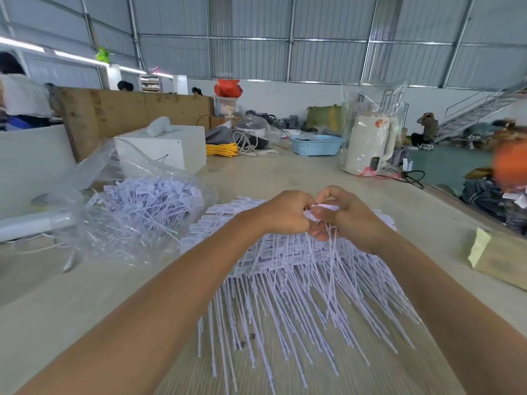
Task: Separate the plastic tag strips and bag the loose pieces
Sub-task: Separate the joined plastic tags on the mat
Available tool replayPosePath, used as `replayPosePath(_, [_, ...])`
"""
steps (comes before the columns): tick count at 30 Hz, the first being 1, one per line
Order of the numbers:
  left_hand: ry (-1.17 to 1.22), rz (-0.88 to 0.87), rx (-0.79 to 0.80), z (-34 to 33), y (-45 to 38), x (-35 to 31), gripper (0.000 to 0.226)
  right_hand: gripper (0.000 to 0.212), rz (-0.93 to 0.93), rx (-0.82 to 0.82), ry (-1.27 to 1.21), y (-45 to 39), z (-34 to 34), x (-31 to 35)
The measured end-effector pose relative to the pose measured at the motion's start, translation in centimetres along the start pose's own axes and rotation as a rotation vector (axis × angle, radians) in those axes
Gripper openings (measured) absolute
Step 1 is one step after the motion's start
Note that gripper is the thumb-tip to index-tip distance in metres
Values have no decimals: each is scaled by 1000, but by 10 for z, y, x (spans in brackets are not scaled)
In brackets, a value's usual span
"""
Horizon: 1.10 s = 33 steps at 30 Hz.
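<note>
- Left hand (288,213) and right hand (346,218) met knuckle to knuckle mid-table, both curled tight, pinching the heads of one white tag strip (320,208), thin tails dangling below.
- Sat right over the big pile of tag strips (285,280), fanned out toward the near edge of the table (114,295).
- Clear plastic bag (134,206) slumped just left of the pile, mouth open, stuffed with loose pieces (142,206).
- Far right: pale kettle (369,143) wrapped in plastic, blue basket (316,144) to its left.

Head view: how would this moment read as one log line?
left hand + right hand: gripping tag strip | strip pile: beneath | bag: left, part-filled
</note>
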<state>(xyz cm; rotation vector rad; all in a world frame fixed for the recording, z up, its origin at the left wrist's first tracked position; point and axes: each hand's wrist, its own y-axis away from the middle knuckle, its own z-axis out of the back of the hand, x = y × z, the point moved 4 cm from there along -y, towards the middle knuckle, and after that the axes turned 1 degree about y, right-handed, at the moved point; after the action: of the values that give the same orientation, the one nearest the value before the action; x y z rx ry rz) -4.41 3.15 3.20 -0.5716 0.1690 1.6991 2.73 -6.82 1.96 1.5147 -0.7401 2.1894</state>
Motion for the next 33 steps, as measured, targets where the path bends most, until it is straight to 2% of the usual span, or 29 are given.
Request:
replayPosePath(3, [266, 83, -114, 2, 0, 7, 34, 9, 43, -113, -10, -2, 7, 1])
replayPosePath(4, [382, 130, -127, 3, 1, 9, 31, 11, 55, -148, -18, -2, 10, 1])
replayPosePath(6, [513, 189, -71, 2, 1, 15, 16, 11, 79, -169, -27, -2, 14, 2])
replayPosePath(8, [597, 205, -25, 1, 2, 16, 18, 10, 94, -148, -17, -2, 15, 2])
replayPosePath(11, [738, 249, -61, 1, 3, 16, 22, 11, 109, -132, 2, -1, 14, 4])
replayPosePath(18, [795, 411, -152, 0, 4, 18, 32, 5, 150, -151, 160, -5, 6, 7])
replayPosePath(20, [807, 409, -186, 2, 3, 19, 33, 12, 157, -168, 220, -7, 4, 7])
replayPosePath(22, [884, 426, -163, 2, 3, 19, 29, 17, 189, -201, 309, -7, 3, 9])
replayPosePath(25, [1015, 513, -38, -2, 5, 17, 32, 4, 388, -256, 610, -4, 3, 17])
replayPosePath(27, [1069, 523, 33, -1, 4, 16, 34, 5, 460, -273, 682, -4, 1, 18])
replayPosePath(30, [1132, 488, 128, 6, 6, 13, 36, 2, 256, -389, 309, -9, 22, 11])
replayPosePath(33, [1106, 395, 94, 14, 11, 18, 35, 16, 5, -447, -455, -14, 62, -5])
